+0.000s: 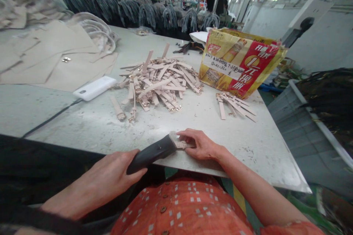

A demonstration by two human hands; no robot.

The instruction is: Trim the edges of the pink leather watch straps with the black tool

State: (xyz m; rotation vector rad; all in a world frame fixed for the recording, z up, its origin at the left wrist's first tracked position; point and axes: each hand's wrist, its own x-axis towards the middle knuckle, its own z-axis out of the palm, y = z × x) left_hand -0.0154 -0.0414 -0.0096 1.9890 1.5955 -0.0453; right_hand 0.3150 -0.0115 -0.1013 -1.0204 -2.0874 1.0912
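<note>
My left hand [113,170] is wrapped round the body of a black handheld tool [153,152], whose pale, clear-looking head points right. My right hand [202,145] pinches a short beige strap [181,145] at the tool's head, near the table's front edge. Whether the strap touches the head I cannot tell. Beyond my hands lies a heap of beige buckle straps [162,84] with gold-coloured buckles. A smaller bunch of straps [237,105] lies to the right, in front of a yellow and red cardboard box [220,62].
A white device [95,88] with a black cable lies at the left of the table [82,125]. Behind it are flat beige pieces [49,55] and a clear plastic bundle [103,36]. A grey bin [309,128] with dark material stands beyond the table's right edge.
</note>
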